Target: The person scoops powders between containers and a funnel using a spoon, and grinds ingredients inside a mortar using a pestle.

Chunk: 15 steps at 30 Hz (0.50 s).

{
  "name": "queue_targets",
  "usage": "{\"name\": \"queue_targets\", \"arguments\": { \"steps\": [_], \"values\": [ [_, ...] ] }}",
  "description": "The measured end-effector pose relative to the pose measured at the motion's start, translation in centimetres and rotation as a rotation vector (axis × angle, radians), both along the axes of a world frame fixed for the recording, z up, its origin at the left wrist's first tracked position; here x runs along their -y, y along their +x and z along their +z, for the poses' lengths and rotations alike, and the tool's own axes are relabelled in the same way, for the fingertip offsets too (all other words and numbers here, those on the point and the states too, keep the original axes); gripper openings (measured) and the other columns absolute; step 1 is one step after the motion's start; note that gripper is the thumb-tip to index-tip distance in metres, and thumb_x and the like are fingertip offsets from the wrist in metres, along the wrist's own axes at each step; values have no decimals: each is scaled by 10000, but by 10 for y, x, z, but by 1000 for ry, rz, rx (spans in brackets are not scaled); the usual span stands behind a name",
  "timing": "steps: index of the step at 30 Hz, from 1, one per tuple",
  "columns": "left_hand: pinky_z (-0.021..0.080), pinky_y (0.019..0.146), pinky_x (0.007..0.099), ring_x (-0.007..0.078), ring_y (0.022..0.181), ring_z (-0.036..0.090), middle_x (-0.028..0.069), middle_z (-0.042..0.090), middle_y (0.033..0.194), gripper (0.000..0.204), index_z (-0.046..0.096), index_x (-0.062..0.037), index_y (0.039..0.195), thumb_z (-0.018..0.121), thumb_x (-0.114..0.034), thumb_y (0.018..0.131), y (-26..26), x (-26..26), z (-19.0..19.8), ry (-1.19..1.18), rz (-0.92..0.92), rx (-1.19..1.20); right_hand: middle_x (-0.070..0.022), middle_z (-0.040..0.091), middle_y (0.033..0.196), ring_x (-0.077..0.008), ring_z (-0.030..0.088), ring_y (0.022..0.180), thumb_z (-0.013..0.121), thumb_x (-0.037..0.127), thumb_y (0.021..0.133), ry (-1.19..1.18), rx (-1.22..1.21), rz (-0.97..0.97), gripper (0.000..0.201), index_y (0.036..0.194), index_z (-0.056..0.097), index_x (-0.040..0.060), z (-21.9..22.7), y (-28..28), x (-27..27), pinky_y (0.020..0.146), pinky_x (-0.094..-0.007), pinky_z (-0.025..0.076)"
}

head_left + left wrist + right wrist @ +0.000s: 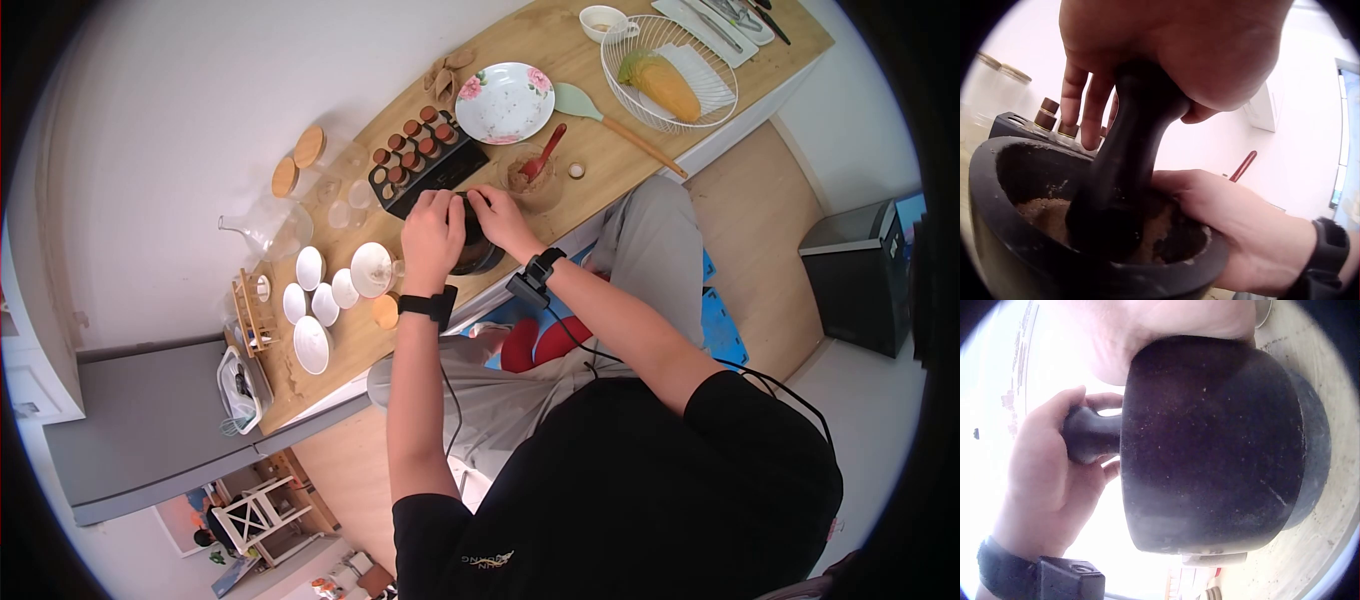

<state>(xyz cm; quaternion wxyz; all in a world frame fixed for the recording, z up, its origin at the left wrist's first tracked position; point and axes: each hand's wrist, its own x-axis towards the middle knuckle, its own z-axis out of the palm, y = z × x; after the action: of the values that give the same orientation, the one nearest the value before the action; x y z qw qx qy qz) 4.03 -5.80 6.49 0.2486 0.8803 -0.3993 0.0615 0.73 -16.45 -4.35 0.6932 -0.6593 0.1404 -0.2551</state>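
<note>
A black mortar (pixel 1216 444) stands on the wooden table near its front edge, with brown ground powder (pixel 1047 215) inside. My left hand (pixel 432 238) grips the black pestle (pixel 1138 125) from above, palm over its knob and fingers hanging down one side. The pestle's wide end sits in the powder, and its handle tilts slightly in the left wrist view. With my right hand (pixel 503 224) I hold the mortar's side, the thumb at its rim. In the head view both hands cover much of the mortar.
Behind the mortar is a black rack (pixel 440 165) of brown-capped jars. A clear bowl (pixel 540 195) with brown contents and a red spatula (pixel 545 152) stands close to my right hand. A floral plate (pixel 505 105) lies farther back; several white bowls (pixel 312 345) stand to the left.
</note>
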Motion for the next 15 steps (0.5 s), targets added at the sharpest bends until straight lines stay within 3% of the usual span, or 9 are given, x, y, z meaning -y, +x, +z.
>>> {"name": "queue_targets", "arguments": {
  "steps": [7, 15],
  "values": [
    [480, 678, 479, 407, 793, 604, 173, 622, 887, 198, 609, -30, 889, 512, -194, 946, -3, -19, 2, -3, 103, -84, -223, 664, 853, -360, 651, 812, 538, 202, 951, 23, -35, 11, 274, 1002, 640, -47, -1, 1, -1, 730, -395, 492],
    [499, 720, 441, 396, 844, 619, 168, 626, 1003, 170, 622, -16, 947, 534, -161, 934, -35, -19, 4, -3, 24, -58, -217, 668, 858, -360, 650, 807, 532, 203, 952, 56, 3, 13, 281, 1006, 637, -52, 0, -1, -1, 724, -387, 491]
  ]
}}
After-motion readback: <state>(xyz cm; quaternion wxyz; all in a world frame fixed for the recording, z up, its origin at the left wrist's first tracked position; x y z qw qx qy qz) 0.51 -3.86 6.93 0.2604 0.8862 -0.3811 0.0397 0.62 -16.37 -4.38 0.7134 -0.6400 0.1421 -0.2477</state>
